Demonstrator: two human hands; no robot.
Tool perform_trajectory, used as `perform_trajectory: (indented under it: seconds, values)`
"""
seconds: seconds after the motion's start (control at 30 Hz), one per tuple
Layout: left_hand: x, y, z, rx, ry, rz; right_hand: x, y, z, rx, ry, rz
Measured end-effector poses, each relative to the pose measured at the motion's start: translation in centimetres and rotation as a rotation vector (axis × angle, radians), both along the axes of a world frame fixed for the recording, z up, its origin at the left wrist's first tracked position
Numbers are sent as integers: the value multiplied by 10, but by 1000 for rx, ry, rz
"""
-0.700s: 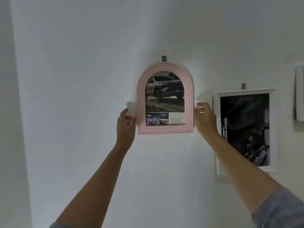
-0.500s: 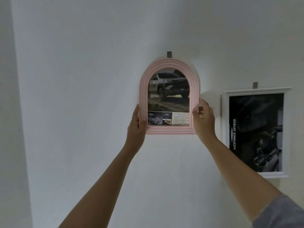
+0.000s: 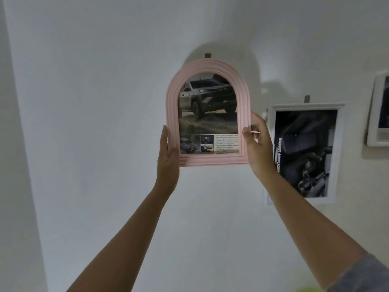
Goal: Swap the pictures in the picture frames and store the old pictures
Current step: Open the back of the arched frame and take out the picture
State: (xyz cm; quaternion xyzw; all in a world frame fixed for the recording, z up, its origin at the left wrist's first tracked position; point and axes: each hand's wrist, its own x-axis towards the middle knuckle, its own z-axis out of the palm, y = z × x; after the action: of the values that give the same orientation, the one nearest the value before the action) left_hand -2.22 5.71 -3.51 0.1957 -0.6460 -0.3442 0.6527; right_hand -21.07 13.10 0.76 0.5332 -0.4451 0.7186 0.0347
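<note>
Pink frame (image 3: 212, 161): it is being held upright in front of the white wall (image 3: 101, 114), just below its hook (image 3: 208, 55). It is throwing a wide shadow behind it, so it is probably standing off the wall rather than hanging.
Car picture (image 3: 208, 106): it is still sitting inside the arched frame, facing the person, so the swap is not yet begun.
Left grip (image 3: 168, 159): it is clasping the frame's lower left edge, with the thumb lying over the front corner and the fingers running up the side.
Right grip (image 3: 257, 148): it is pinching the right edge a little higher, with the thumb on the front moulding and the fingers curling behind.
Why two sides: holding opposite edges is keeping the frame level and keeping skin off the glazing over the picture. The low hold is likely carrying the weight from beneath.
White frame (image 3: 307, 106): it is hanging on its own hook (image 3: 307, 99) just to the right, near the right wrist, and showing a dark print (image 3: 305, 152).
Third frame (image 3: 376, 114): it is partly showing at the right border, well apart from the hands.
In the way: nothing is standing between the pink frame and the person. A swing to the right is risking a knock against the white frame.
Unclear: something yellow-green (image 3: 309, 289) is peeking in at the bottom border, too little of it to tell what.
</note>
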Motion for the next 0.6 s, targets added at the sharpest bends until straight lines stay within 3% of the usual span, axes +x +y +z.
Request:
perform_trajectory:
  seconds: [0.4,0.6]
  values:
    - [-28,151,-170,381,-38,120,-32,131,-184,315,-276,301]
    - [-86,262,-254,572,-273,361,-71,242,-272,386,-344,249]
